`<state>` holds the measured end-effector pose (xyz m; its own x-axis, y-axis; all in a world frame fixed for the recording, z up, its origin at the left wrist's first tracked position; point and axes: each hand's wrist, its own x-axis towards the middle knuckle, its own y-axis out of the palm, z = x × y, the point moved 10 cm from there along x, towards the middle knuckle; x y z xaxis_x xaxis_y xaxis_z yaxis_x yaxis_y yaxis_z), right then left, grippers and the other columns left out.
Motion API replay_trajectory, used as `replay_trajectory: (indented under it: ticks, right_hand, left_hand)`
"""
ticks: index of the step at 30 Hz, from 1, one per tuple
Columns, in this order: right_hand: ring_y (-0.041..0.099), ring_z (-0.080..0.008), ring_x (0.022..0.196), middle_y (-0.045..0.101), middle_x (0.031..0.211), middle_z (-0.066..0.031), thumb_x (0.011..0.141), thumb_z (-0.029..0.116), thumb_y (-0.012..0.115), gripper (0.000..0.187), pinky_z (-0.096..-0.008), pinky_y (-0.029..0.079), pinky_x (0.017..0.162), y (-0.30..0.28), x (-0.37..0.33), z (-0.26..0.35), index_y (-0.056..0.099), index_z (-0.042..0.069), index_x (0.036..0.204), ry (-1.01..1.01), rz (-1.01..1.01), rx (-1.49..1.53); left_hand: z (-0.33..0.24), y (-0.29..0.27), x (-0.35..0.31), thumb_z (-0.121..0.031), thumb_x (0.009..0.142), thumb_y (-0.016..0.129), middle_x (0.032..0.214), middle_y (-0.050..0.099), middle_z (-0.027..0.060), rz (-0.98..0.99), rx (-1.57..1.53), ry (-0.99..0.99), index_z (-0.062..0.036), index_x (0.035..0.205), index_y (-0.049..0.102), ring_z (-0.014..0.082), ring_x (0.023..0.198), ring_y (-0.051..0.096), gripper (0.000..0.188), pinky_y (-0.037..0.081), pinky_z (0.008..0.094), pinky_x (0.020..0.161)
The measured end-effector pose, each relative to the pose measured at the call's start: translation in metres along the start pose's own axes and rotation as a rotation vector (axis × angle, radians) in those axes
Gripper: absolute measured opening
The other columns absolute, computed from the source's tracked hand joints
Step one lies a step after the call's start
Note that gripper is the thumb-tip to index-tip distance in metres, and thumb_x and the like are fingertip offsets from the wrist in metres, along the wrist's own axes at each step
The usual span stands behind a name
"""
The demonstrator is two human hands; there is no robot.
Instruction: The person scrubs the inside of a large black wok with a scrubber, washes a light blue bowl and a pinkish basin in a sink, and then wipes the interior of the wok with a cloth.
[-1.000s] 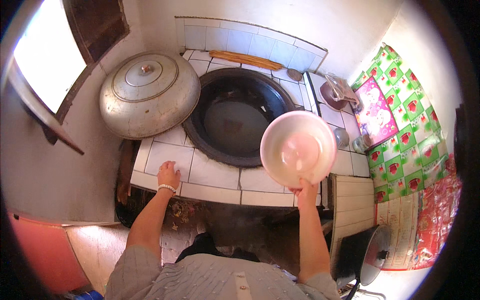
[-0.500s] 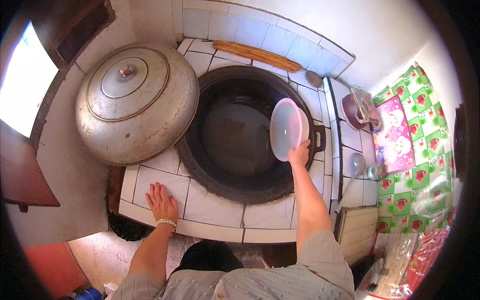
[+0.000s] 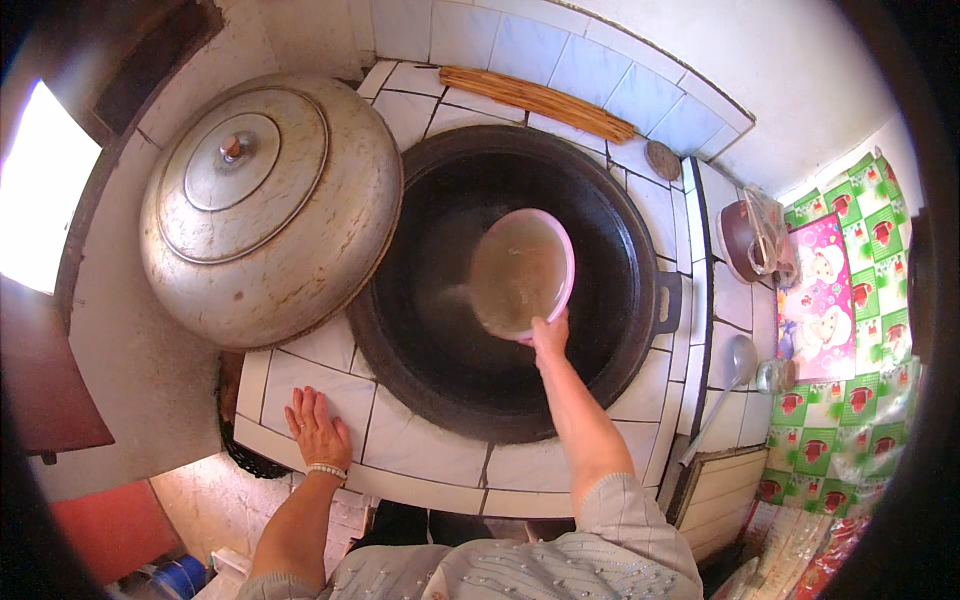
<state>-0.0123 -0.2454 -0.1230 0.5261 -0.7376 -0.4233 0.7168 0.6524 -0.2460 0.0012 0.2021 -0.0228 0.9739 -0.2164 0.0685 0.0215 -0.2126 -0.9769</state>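
Note:
My right hand (image 3: 549, 338) grips the near rim of a pink plastic bowl (image 3: 569, 268) over the middle of a large black wok (image 3: 615, 265). Cloudy, brownish water lies in the bowl. Whether the bowl's underside touches the wok cannot be seen. The wok is set into a white-tiled stove top (image 3: 520, 465), and its bottom is partly hidden by the bowl. My left hand (image 3: 319, 430) rests flat on the tiles at the near left, fingers stretched out, holding nothing.
A big domed metal lid (image 3: 290, 230) leans over the wok's left side. Behind the wok lies a bundle of thin sticks (image 3: 540, 104), with a round brown disc (image 3: 662, 160) beside it. A ladle (image 3: 739, 360), a glass jar (image 3: 774, 376) and a brown pot (image 3: 742, 240) stand at the right.
The bowl has moved left from the wok's right side to its middle. It looked empty and tipped before; now it holds cloudy water. My left hand stays on the tiles.

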Motion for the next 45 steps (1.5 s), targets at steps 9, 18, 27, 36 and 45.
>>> replay_trajectory:
  ticks: [9,18,27,36,45]
  right_hand:
    - [0.061,-0.03,0.065,0.057,0.091,-0.0164,0.068,0.003,0.051,0.045,-0.0335,0.053,0.049,0.083,-0.034,-0.058,0.044,0.003,0.112,0.428,0.325,0.791]
    - [0.061,-0.0266,0.064,0.058,0.09,-0.0138,0.067,0.003,0.052,0.043,-0.0327,0.052,0.048,0.049,-0.057,-0.003,0.045,0.001,0.109,0.259,0.356,0.794]
    - [0.06,-0.027,0.072,0.056,0.093,-0.0139,0.069,0.003,0.049,0.043,-0.0363,0.053,0.054,-0.045,-0.123,0.026,0.044,0.0,0.111,0.14,0.235,0.871]
    - [0.058,-0.0288,0.095,0.054,0.109,-0.0123,0.069,-0.001,0.049,0.051,-0.0467,0.052,0.073,-0.144,-0.275,-0.004,0.042,0.003,0.12,0.058,0.008,1.031]
    - [0.062,-0.0275,0.08,0.056,0.102,-0.0147,0.071,0.0,0.05,0.047,-0.0403,0.056,0.061,-0.197,-0.467,-0.124,0.042,0.001,0.118,0.11,-0.473,1.224]
  left_hand:
    - [-0.001,0.003,0.0,-0.007,0.071,0.049,0.133,0.032,0.0177,0.003,-0.009,0.033,-0.0009,0.121,0.037,0.0361,0.13,0.02,0.052,0.009,0.054,0.106]
    - [0.001,0.005,-0.004,-0.005,0.07,0.049,0.134,0.031,0.0173,-0.001,-0.006,0.034,-0.0002,0.121,0.036,0.0346,0.131,0.019,0.053,0.008,0.0522,0.107]
    - [0.005,0.007,-0.004,-0.005,0.074,0.05,0.136,0.03,0.0156,-0.036,0.035,0.071,-0.002,0.124,0.034,0.032,0.132,0.02,0.052,0.008,0.0496,0.107]
    - [0.009,0.028,-0.004,-0.014,0.083,0.046,0.14,0.027,0.0101,-0.029,0.134,0.06,-0.0052,0.13,0.03,0.0266,0.133,0.018,0.05,0.009,0.0473,0.107]
    - [0.045,0.074,0.013,-0.031,0.091,0.038,0.14,0.03,0.0089,-0.2,0.527,0.148,-0.0103,0.128,0.038,0.0247,0.128,0.029,0.043,0.025,0.0511,0.1]
